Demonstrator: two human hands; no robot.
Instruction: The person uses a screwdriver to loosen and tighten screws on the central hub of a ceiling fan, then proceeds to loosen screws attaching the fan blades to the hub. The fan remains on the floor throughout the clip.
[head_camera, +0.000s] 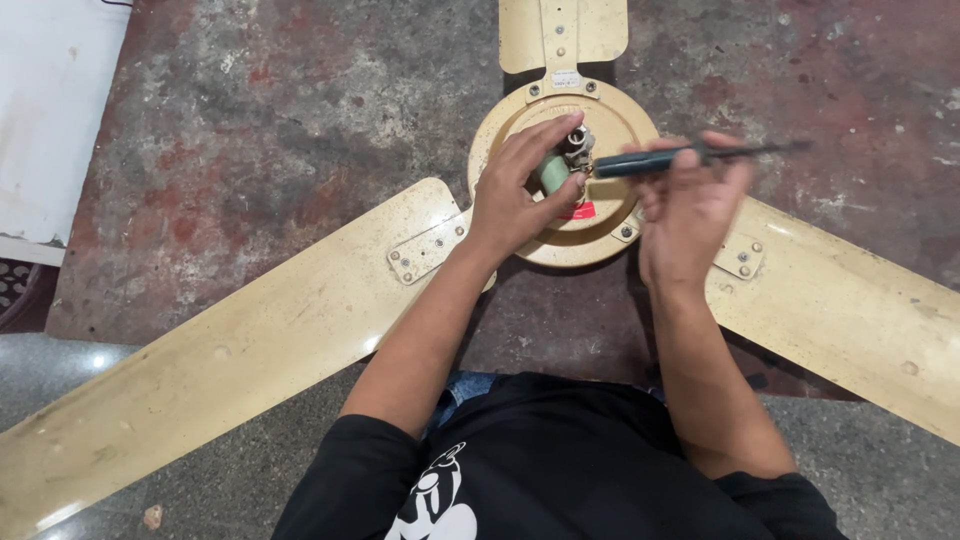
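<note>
Two bare hands work over a cream metal ceiling fan (330, 310) lying on stained concrete floor (300, 120). Left hand (520, 195) pinches a pale green cylinder (553, 172) at the round hub (620, 120); right hand (690, 205) grips a dark screwdriver (660, 160), tip beside it.

Cream-gold ceiling fan (560, 150), pale green cylinder (553, 172), dark green-black tool (660, 160), mottled red-grey floor (300, 120)

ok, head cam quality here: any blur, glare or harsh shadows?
Head view: soft even light, only faint shadows under the arms; slight motion blur on the right hand and its dark tool; small glare spot on the polished floor at left; wide-angle bowing of the fan blades.
</note>
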